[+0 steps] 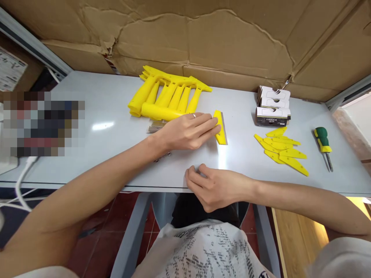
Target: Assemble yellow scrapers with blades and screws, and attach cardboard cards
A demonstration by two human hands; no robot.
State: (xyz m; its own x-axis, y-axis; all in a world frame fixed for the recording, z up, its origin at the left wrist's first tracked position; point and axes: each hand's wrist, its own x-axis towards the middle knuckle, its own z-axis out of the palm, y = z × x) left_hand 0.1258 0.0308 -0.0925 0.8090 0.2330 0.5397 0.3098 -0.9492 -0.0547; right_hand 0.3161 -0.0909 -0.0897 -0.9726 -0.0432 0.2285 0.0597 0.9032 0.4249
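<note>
My left hand (193, 133) is closed on a yellow scraper (220, 127), its fingers at the head, where a thin metal blade runs along the right edge. The scraper's thick handle (162, 112) points left, partly hidden behind the hand. My right hand (214, 187) rests at the table's front edge with its fingers curled in; whatever they may hold is hidden. Beneath my left wrist lie a stack of metal blades (156, 126) and some small screws (162, 156), both partly covered by the arm.
Several yellow scraper handles (174, 92) lie piled at the back. On the right are loose yellow plates (285, 148), small white-and-black boxes (272, 110) and a green-and-yellow screwdriver (323, 143). Cardboard (185, 38) stands behind the table (98, 154). A blurred patch covers things at left.
</note>
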